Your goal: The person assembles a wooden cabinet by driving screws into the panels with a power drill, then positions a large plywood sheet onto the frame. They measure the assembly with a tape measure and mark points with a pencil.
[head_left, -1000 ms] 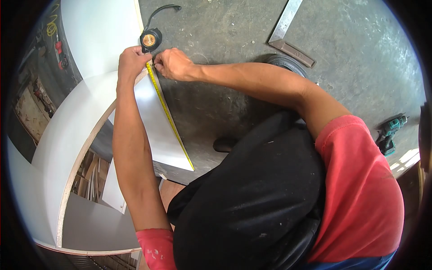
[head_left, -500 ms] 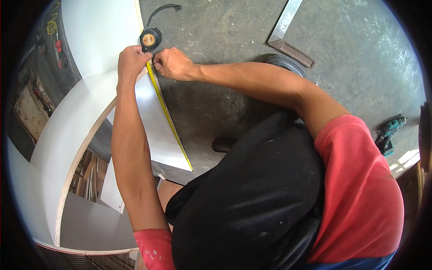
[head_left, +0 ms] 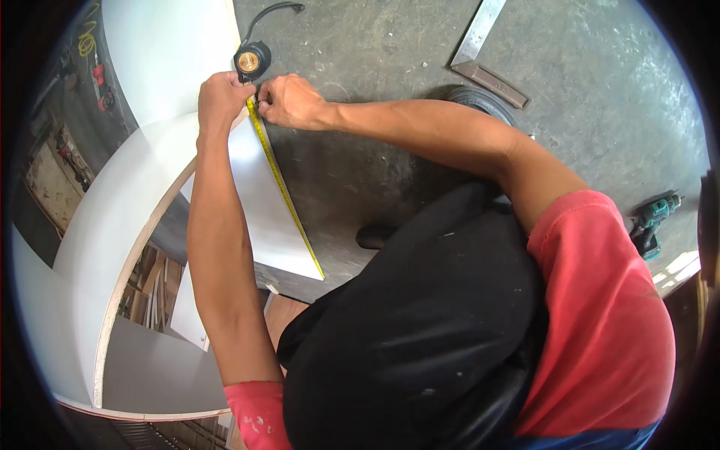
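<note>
A black tape measure (head_left: 252,61) with an orange label lies at the board's edge, its strap trailing onto the floor. Its yellow blade (head_left: 281,184) runs along the edge of a white panel (head_left: 259,214) to the near corner. My left hand (head_left: 223,99) pinches the blade just below the case, thumb and finger closed. Close beside it, my right hand (head_left: 292,103) is curled with its fingertips together near the blade. Something small and dark shows at those fingertips, too little of it to name.
White boards (head_left: 150,169) with raw edges form a frame on the left. On the grey floor (head_left: 390,52) are a try square (head_left: 491,84), a dark coil (head_left: 480,100) partly behind my right arm, and a teal cordless drill (head_left: 651,223). Wood offcuts (head_left: 155,292) show through the frame.
The view has shifted slightly. Both hands keep nearly the same place on the tape; my right hand's fingers have turned a little.
</note>
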Available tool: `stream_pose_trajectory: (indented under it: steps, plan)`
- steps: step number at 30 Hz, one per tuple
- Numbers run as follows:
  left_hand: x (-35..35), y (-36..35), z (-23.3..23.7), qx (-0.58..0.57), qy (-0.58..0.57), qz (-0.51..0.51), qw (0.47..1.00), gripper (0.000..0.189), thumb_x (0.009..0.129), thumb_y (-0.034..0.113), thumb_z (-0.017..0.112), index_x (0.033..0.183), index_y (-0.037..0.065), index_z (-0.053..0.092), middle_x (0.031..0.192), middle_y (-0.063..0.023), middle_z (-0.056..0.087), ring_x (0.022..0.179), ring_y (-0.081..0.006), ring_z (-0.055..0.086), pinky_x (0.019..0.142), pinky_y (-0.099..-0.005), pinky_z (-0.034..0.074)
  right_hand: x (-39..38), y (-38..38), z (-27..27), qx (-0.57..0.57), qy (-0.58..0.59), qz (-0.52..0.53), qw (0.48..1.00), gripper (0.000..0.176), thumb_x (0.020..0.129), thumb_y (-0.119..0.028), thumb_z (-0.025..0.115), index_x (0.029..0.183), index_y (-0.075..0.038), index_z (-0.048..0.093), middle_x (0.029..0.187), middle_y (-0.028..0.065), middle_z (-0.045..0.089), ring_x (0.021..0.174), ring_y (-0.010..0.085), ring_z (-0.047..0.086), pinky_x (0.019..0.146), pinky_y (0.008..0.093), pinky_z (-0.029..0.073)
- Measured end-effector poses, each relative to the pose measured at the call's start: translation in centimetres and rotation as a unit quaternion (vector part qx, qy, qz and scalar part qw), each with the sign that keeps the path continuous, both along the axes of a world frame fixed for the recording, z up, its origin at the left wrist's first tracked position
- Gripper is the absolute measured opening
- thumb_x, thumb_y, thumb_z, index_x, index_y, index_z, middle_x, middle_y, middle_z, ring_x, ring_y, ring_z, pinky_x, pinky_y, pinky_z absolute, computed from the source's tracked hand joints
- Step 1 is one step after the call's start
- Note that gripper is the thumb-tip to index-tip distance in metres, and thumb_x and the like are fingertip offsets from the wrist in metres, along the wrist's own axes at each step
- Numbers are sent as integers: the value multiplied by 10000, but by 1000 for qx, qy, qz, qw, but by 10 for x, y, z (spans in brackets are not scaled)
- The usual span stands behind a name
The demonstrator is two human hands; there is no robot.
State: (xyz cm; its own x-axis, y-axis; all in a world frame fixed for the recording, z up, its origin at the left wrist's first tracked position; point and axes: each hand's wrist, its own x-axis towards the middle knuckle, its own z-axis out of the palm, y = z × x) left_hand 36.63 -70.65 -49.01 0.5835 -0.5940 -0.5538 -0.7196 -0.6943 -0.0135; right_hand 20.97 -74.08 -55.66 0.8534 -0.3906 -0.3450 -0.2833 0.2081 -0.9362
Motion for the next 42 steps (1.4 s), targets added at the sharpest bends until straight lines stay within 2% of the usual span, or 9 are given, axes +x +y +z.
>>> stream_pose_trajectory:
  steps: [2, 4, 7, 11, 13, 32, 35, 36, 42]
  plan:
    - [-1, 1, -2, -3, 4, -2, 1000, 266, 692, 185, 756, 629, 7, 569, 554, -130, 568, 513, -244, 552, 564, -381, 461, -2, 1, -1, 11, 6, -9, 1000, 256, 809, -196, 608, 901, 25, 701, 860, 251, 694, 889, 399, 686, 852, 459, 535]
    - [-1, 0, -2, 8, -4, -7, 1000, 263, 691, 189, 760, 635, 6, 578, 561, -122, 578, 516, -230, 554, 563, -373, 463, -3, 1, -1, 34, 1, -10, 999, 209, 848, -166, 613, 899, 24, 686, 678, 160, 676, 679, 290, 695, 715, 406, 539]
    - [-5, -2, 2, 8, 2, 15, 1000, 254, 696, 187, 753, 637, 4, 586, 560, -108, 585, 518, -211, 558, 560, -362, 463, -1, 8, -4, 35, -15, -39, 999, 196, 854, -165, 619, 882, 17, 686, 638, 140, 661, 640, 261, 692, 701, 395, 540]
    - [-12, -7, 5, 39, -14, 22, 999, 241, 706, 180, 734, 636, 1, 588, 555, -98, 586, 514, -193, 551, 557, -351, 462, 0, 20, -5, 76, -15, -60, 995, 187, 857, -155, 621, 877, 20, 681, 667, 153, 674, 677, 285, 698, 713, 406, 540]
    - [-12, -7, 4, 40, -16, 13, 999, 241, 704, 182, 734, 639, 2, 589, 560, -101, 588, 517, -196, 549, 561, -351, 463, 1, 24, -5, 71, -9, -86, 994, 203, 806, -164, 625, 841, 21, 699, 806, 260, 680, 850, 422, 681, 822, 473, 540]
    - [-16, -10, 5, 46, -35, 26, 998, 257, 711, 208, 724, 652, -8, 599, 574, -119, 591, 532, -213, 549, 578, -363, 464, -5, 21, -2, 109, -19, -122, 986, 200, 800, -141, 607, 788, 50, 666, 793, 282, 663, 831, 444, 669, 809, 481, 534]
    - [-14, -8, 5, 29, -32, 28, 999, 255, 720, 208, 718, 649, -6, 598, 567, -104, 585, 525, -196, 540, 566, -354, 453, -4, 20, -2, 120, -19, -97, 988, 197, 804, -143, 604, 828, 44, 661, 833, 289, 669, 864, 446, 668, 830, 481, 527]
    - [-13, -7, 5, 27, -34, 29, 999, 255, 720, 208, 718, 649, -6, 598, 567, -104, 585, 525, -196, 540, 566, -354, 453, -4, 21, -2, 120, -4, -118, 986, 201, 824, -160, 602, 888, 28, 632, 809, 253, 672, 822, 426, 668, 790, 469, 524]
    - [-20, -5, 16, -55, 132, 112, 983, 202, 739, 170, 684, 686, -4, 597, 577, -62, 583, 560, -121, 549, 537, -304, 437, -30, 2, 22, 130, 50, -166, 976, 229, 859, -236, 588, 963, -40, 528, 787, 193, 656, 779, 393, 645, 722, 460, 497]
